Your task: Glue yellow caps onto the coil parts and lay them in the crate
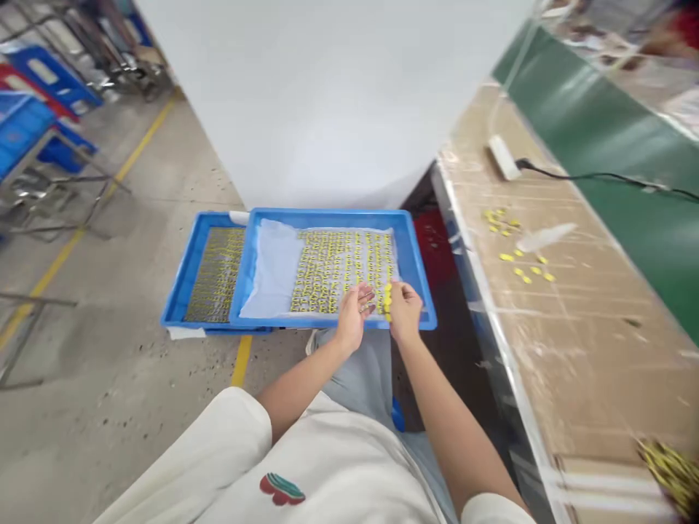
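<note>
A blue tray (333, 216) lined with a white sheet (277, 266) holds many small yellow-and-metal parts (328, 266) in upright rows. My left hand (354, 313) is over the tray's front edge, palm turned up and fingers apart; small dark bits show near its fingertips, too small to name. Just right of it, my right hand (405, 309) has its fingers pressed together at a short column of bright yellow pieces (387, 302) near the tray's front right. Whatever is between those fingertips is hidden.
Under the tray's left side sits a second blue tray (179, 280) full of metal parts (215, 276). To the right, a workbench (579, 342) bears scattered yellow pieces (518, 255), a power strip (503, 158) and a yellow pile (671, 473). A white panel (338, 102) stands ahead.
</note>
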### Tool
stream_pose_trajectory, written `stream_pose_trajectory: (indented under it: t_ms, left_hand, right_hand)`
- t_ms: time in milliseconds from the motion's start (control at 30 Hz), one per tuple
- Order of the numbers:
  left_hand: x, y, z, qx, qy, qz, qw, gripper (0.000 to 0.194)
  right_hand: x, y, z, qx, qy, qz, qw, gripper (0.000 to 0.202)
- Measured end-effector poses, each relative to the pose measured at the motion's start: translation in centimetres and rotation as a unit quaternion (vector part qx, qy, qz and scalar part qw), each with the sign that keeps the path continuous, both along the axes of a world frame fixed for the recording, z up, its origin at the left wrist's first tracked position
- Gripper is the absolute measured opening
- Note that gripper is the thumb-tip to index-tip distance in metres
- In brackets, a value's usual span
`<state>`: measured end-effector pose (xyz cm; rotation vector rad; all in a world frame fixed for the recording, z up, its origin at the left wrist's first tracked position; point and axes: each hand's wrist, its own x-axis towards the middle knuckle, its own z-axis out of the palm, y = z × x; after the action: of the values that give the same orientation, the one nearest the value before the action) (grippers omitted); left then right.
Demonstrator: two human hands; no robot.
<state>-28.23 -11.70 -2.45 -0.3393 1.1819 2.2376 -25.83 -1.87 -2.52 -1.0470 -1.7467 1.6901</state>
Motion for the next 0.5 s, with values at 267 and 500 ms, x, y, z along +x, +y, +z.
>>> stream_pose_trajectory:
  t_ms: [267,500]
  left_hand:
    - [-10.8,-6.9,-4.2,-0.032,0.030,0.201,0.979,0.022]
    - [-20.2,-11.8,-8.7,-0.037,-0.012,0.251,0.967,0.014]
  right_hand:
    - [-13.9,-12.4,-4.9,0.064,-0.050,0.211,0.974,0.042]
    - [-20.5,-16.5,-8.5,0.115,-0.091,0.348,0.926,0.047]
